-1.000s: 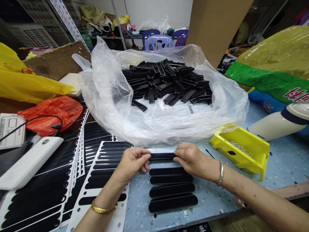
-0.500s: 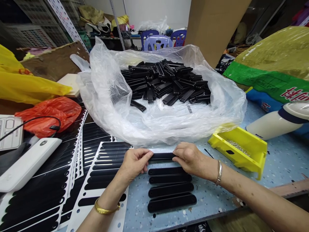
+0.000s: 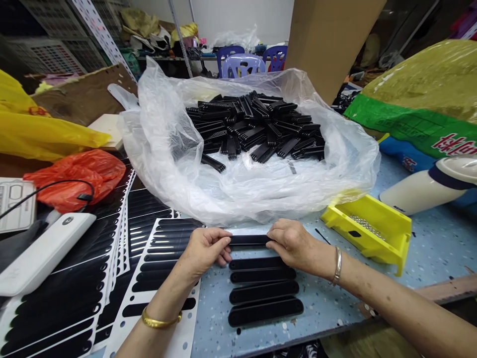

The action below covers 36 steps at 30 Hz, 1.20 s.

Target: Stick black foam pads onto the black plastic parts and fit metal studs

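Between my two hands lies a long black strip-shaped piece [image 3: 249, 240] with rounded edges, level across the view. My left hand [image 3: 208, 249] pinches its left end between thumb and fingers. At the other end, my right hand [image 3: 292, 244] has its thumb and fingers closed on the strip. Below it, several similar black strips lie in a row on the blue speckled table, among them a front one [image 3: 266, 312]. Left of them rests a white sheet of black adhesive strips [image 3: 164, 271], partly covered by my left forearm.
A clear plastic bag [image 3: 238, 199] stands behind my hands, holding a heap of black pieces [image 3: 257, 124]. To the right are a yellow bin [image 3: 387, 243] with small metal parts and a white bottle [image 3: 417, 191]. A white device [image 3: 44, 253] lies on more sheets at left.
My left hand has shifted slightly left along the black strip, showing a little more of its end. My right hand stays nearly in place.
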### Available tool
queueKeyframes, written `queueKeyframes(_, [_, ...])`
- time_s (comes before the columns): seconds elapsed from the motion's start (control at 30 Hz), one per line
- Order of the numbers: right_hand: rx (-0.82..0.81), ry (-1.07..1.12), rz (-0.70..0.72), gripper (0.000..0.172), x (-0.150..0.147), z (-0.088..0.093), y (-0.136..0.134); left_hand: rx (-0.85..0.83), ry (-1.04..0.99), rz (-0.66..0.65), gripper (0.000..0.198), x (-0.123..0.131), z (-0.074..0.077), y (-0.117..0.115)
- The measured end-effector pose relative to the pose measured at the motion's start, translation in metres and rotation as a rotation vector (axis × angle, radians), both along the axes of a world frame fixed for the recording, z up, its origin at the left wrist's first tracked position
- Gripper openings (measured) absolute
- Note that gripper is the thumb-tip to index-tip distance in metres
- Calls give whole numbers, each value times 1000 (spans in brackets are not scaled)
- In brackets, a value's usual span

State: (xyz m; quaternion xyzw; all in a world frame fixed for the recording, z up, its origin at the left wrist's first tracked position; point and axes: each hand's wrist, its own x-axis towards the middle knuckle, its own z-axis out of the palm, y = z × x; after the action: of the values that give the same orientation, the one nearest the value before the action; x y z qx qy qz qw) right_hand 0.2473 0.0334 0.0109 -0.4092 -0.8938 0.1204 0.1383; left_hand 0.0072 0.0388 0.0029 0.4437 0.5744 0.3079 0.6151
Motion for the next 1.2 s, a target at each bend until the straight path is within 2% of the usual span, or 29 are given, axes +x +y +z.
queueKeyframes(0.2, [-3,9,3,16,0,2,-1,-4,-41,13,40,0,5,1])
queueKeyframes(0.37, [-1,33,5,13,1,1,-1,47,109,3,31,7,0,-1])
queueKeyframes(0.6, [27,241,20,5,11,-13,0,35,130,16,29,7,-3,2])
queueKeyframes(0.73, [20,343,29,13,16,-18,0,37,128,-1,31,6,-2,3])
queueKeyframes(0.87, [-2,348,41,19,18,-20,0,41,130,-4,32,6,-2,4])
queueKeyframes(1.1, [-136,412,-41,19,19,-18,3,35,122,-2,34,5,-3,4])
queueKeyframes(1.2, [-147,411,-52,20,20,-18,2,34,115,2,35,5,-3,4])
